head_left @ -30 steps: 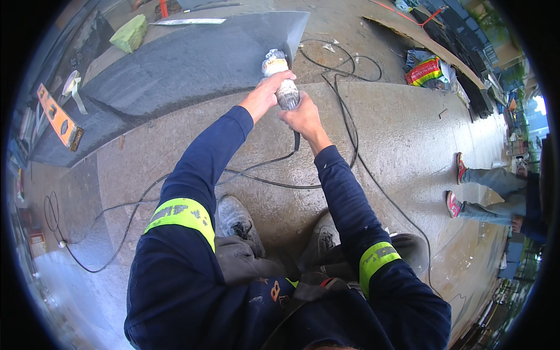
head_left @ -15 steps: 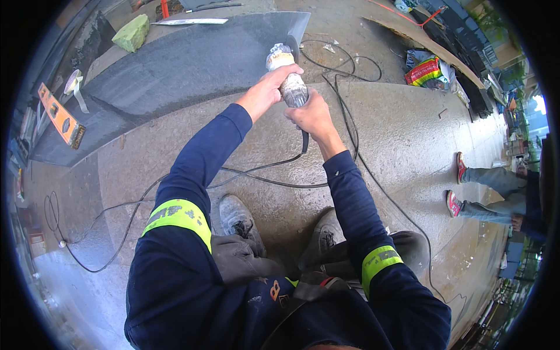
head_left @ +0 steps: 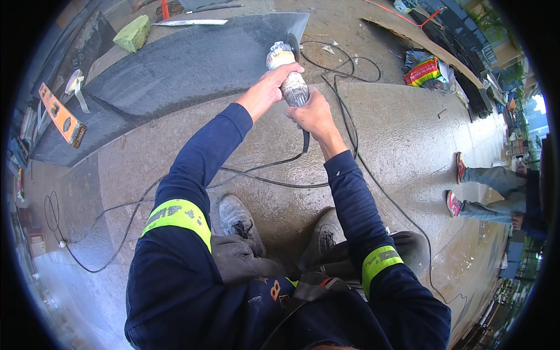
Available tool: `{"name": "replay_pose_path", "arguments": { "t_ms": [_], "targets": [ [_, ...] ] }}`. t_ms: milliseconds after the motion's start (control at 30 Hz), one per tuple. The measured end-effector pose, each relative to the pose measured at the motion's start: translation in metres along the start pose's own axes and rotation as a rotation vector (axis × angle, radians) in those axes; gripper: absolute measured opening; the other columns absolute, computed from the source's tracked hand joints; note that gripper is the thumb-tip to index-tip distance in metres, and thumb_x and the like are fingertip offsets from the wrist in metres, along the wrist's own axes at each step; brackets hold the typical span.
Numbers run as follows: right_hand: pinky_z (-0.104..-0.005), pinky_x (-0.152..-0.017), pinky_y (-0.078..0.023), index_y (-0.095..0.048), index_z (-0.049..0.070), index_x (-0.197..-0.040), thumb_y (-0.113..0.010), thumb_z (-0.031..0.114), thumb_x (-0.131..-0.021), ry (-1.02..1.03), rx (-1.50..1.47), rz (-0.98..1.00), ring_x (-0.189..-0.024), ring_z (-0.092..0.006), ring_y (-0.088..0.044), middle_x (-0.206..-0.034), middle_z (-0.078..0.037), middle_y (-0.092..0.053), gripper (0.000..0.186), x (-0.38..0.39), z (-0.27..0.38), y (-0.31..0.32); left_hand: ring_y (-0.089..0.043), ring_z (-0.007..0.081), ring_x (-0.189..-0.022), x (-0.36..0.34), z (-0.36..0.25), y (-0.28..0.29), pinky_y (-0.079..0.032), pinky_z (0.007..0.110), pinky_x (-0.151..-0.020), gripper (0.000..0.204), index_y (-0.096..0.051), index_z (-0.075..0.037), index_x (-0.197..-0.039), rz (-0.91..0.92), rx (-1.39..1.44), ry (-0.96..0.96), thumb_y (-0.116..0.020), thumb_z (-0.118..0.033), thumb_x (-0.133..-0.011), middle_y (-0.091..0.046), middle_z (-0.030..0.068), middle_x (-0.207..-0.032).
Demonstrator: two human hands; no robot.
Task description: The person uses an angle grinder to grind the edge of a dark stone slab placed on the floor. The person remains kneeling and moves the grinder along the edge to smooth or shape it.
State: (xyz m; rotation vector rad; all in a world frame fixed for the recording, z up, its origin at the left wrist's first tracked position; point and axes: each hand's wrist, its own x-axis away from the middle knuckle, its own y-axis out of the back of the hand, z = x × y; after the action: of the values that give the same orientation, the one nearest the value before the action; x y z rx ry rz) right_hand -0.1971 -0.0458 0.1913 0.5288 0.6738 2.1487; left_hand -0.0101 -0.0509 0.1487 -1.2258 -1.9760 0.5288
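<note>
Both my hands are wrapped round a dusty angle grinder point(head_left: 294, 88) in front of me. My left hand point(head_left: 271, 87) grips the body just behind its head, while my right hand point(head_left: 314, 114) closes on the rear end, where the black cord comes out. The dark disc point(head_left: 293, 45) shows at the right side of the head. It is right by the right end of a long dark grey slab point(head_left: 192, 61); whether it touches the slab I cannot tell.
An orange spirit level point(head_left: 61, 114), a tape roll point(head_left: 74, 81) and a yellow-green block point(head_left: 132, 34) lie on or by the slab. Black cable point(head_left: 350, 116) loops across the floor near my shoes. A colourful bag point(head_left: 424, 71) lies right; another person's legs point(head_left: 490, 181) stand at the far right.
The grinder's disc, barely visible before, now shows clearly beside the head, which has shifted or turned very slightly. My hands keep nearly the same place and hold.
</note>
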Motion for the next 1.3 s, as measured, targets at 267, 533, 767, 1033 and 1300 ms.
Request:
{"name": "replay_pose_path", "arguments": {
  "t_ms": [267,533,767,1033,1300],
  "targets": [
    [-0.049,-0.106,-0.062,-0.066,-0.004,-0.138,-0.094,0.026,-0.077,0.004,0.011,-0.019,-0.123,-0.0445,-0.08,-0.127,-0.029,-0.082,0.073,0.004,0.002,0.002,-0.076,0.0214,-0.072,0.001,0.0,-0.001,-0.069,0.043,-0.065,0.032,-0.068,-0.009,-0.114,-0.01,-0.012,-0.02,-0.09,-0.004,-0.091,-0.073,0.0043,-0.089],
    [-0.0411,-0.081,-0.065,-0.067,-0.006,-0.129,-0.089,0.018,-0.077,0.085,-0.006,-0.117,-0.091,-0.0274,-0.083,-0.106,-0.02,-0.082,0.061,0.0,-0.012,-0.017,-0.076,0.0205,-0.073,0.001,0.004,0.006,-0.068,0.043,-0.065,0.034,-0.069,-0.01,-0.116,-0.043,-0.043,-0.014,-0.092,-0.006,-0.091,-0.074,0.0038,-0.09],
    [-0.0419,-0.086,-0.065,-0.068,-0.006,-0.132,-0.089,0.019,-0.077,0.05,0.018,-0.088,-0.096,-0.0296,-0.083,-0.11,-0.021,-0.082,0.064,-0.009,-0.024,-0.024,-0.076,0.0198,-0.074,-0.006,0.012,0.017,-0.066,0.043,-0.064,0.034,-0.07,-0.012,-0.116,-0.077,-0.061,0.002,-0.092,-0.008,-0.091,-0.074,0.0026,-0.09],
    [-0.0469,-0.096,-0.063,-0.067,-0.005,-0.135,-0.092,0.027,-0.076,-0.011,0.034,-0.004,-0.11,-0.0391,-0.081,-0.119,-0.026,-0.082,0.071,-0.029,-0.029,-0.03,-0.075,0.0208,-0.071,-0.024,0.015,0.027,-0.066,0.045,-0.064,0.03,-0.069,-0.014,-0.11,-0.111,-0.022,0.062,-0.091,-0.008,-0.091,-0.073,0.0021,-0.088],
    [-0.0462,-0.093,-0.063,-0.067,-0.005,-0.131,-0.093,0.026,-0.076,-0.005,0.034,-0.011,-0.108,-0.0372,-0.08,-0.117,-0.025,-0.081,0.068,-0.041,-0.033,-0.037,-0.076,0.0227,-0.071,-0.032,0.011,0.036,-0.068,0.048,-0.065,0.03,-0.07,-0.014,-0.109,-0.024,0.001,0.064,-0.093,-0.008,-0.091,-0.074,0.0027,-0.088]
  ]
}}
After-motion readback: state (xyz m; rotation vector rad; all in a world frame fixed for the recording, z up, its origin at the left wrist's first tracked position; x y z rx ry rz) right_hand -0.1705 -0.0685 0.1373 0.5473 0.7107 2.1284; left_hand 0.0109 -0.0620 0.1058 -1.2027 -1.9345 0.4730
